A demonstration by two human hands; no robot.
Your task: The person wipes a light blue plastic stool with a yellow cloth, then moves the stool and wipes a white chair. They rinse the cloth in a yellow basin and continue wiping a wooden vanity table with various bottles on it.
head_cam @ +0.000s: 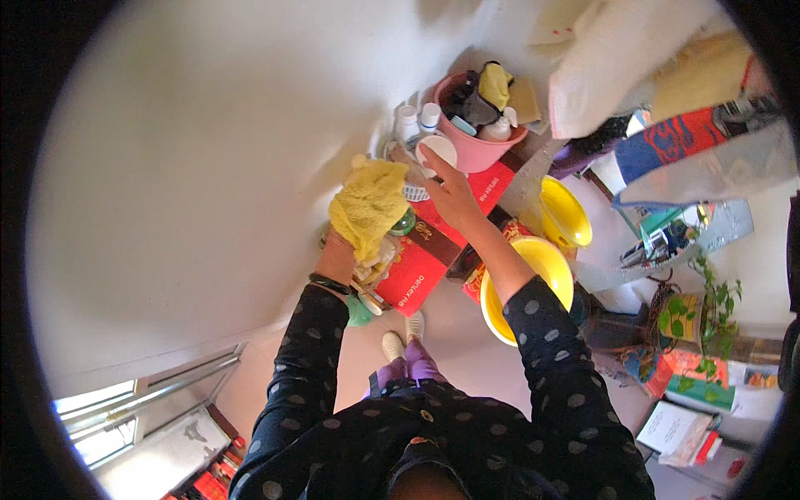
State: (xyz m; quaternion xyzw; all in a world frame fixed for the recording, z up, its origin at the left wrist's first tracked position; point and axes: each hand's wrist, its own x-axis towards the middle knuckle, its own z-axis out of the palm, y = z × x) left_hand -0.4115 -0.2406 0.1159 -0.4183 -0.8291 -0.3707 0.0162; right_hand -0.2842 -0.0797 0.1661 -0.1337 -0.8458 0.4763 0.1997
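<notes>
A yellow cloth hangs over my left hand and hides most of its fingers, beside the white wall. My right hand reaches over a red box to a white round lid or container, its fingers at the near rim; whether it grips the rim cannot be told. Two white bottles stand just behind. Below the lid is a small white basket. A green glass or jar shows at the edge of the cloth, and a bag with pale contents lies under my left hand.
A pink bucket holding cloths and a pump bottle stands behind. Two yellow basins are at the right, one under my right forearm. Plastic sheeting hangs at upper right. Farther right are a potted vine and papers.
</notes>
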